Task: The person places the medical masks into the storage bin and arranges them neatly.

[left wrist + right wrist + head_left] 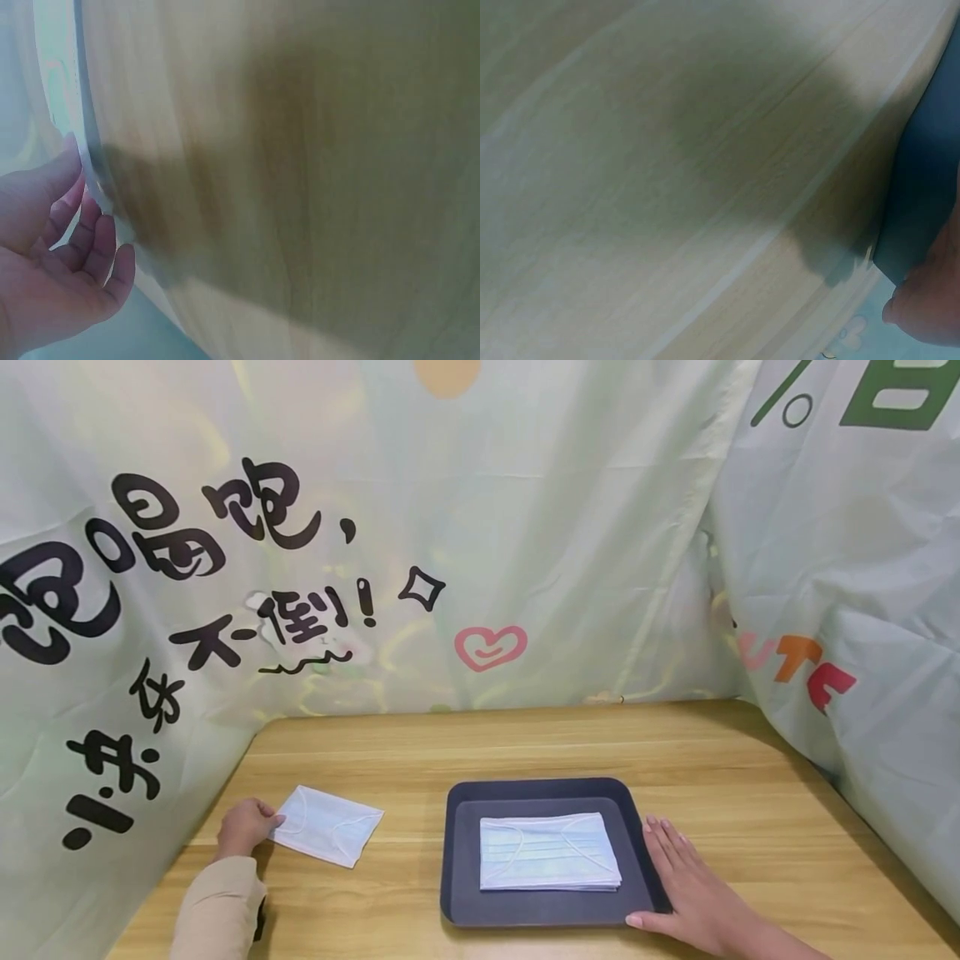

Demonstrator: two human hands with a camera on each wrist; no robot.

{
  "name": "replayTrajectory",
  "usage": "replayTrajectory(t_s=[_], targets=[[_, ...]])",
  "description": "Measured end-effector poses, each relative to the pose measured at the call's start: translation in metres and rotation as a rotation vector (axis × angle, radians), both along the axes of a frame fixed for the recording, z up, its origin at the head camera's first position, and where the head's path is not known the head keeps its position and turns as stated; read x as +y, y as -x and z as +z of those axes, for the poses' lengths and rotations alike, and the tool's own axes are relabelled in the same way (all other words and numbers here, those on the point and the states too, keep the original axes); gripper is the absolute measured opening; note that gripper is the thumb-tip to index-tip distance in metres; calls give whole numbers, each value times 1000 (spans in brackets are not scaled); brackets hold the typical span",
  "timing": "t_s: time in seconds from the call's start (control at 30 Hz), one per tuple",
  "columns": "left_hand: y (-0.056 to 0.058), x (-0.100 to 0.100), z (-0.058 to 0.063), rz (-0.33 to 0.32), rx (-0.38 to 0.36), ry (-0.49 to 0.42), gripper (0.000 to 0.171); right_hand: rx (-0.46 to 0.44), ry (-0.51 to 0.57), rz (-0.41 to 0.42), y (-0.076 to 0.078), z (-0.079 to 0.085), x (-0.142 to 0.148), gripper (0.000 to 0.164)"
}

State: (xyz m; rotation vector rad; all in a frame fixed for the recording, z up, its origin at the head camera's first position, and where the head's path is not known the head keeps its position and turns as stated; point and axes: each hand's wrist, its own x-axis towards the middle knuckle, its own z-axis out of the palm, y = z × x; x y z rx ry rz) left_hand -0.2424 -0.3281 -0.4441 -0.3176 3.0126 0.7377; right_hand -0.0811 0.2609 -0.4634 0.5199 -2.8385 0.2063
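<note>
At the table's left side, my left hand [247,827] pinches the near-left edge of a pale blue face mask [327,827] between thumb and fingers. The mask lies nearly flat, its white ear loops showing on top. In the left wrist view the thumb and fingertips of the left hand [71,240] meet at the mask's edge [64,75]. My right hand [693,889] rests against the right side of a dark tray [457,852], fingers straight along its rim and thumb at the near corner. A neat stack of face masks [547,853] lies inside the tray.
Wooden table [405,743] surrounds the tray and the single mask. A printed cloth curtain [570,568] hangs along the back and both sides, close to the table's edges.
</note>
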Motion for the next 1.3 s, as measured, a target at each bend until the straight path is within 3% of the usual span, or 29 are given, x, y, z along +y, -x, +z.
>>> replayTrajectory(t_s=[0.23,0.4,0.63,0.8,1.07,1.3], targets=[[-1,0,-4,-20,35,-23,23,-2,10,4,0,0,-1,105],[-3,2,-2,-10,43,-22,39,-15,14,2,0,0,-1,106],[-6,10,2,-32,43,19,42,54,-4,27,1,-3,0,108],[-3,10,1,-34,21,44,39,-10,10,8,1,-3,-1,105],[-1,8,-2,15,11,-47,34,-4,9,10,2,-2,0,107],[-1,9,3,-54,21,-136,28,-99,32,-27,2,1,0,105]])
